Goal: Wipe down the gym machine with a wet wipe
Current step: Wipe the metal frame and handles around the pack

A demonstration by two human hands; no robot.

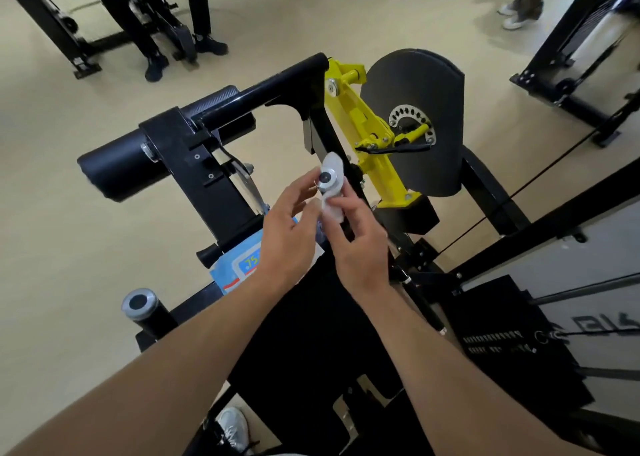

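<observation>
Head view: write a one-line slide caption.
Both hands, left hand and right hand, hold a white wipe at a gym machine.

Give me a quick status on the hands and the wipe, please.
Both hands, left and right, hold the wet wipe. Wipe draped around silver handle cap. Wipe packet beneath left hand.

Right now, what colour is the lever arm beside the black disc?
Yellow lever arm, head view.

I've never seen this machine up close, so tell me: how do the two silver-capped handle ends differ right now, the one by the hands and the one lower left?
The upper handle end has the white wet wipe wrapped behind it, and both hands reach it, left hand and right hand. The lower-left handle end stands bare, with nothing touching it. The lower one also looks larger, being nearer the camera. Both are round silver caps with dark centres on black grips.
</observation>
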